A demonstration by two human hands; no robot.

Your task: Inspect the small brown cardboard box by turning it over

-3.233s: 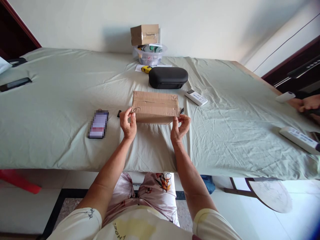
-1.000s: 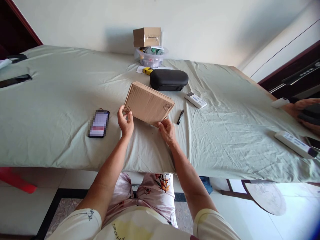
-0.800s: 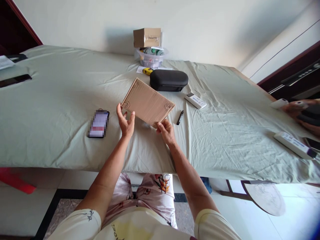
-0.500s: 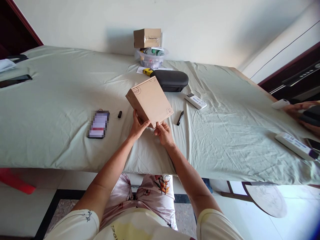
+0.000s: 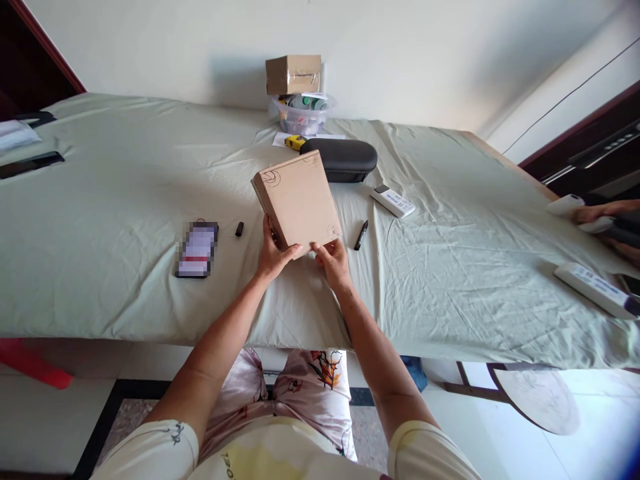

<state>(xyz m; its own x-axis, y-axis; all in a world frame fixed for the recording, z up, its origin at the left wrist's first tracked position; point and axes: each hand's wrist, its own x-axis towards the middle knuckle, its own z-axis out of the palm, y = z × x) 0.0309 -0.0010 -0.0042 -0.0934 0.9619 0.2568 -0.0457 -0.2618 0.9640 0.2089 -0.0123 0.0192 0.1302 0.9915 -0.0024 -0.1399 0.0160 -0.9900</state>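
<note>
Both hands, left hand (image 5: 273, 257) and right hand (image 5: 333, 261), have their fingers closed on the lower end of the cardboard box (image 5: 296, 198), held tilted above the worktop's (image 5: 100, 200) near edge.

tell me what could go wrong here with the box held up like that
The cardboard box is tilted up off the table, gripped only at its near end by the left hand and right hand, so it might slip or tip forward. If it drops, it could land on the marker or the pen cap lying close by on the sheet.
</note>
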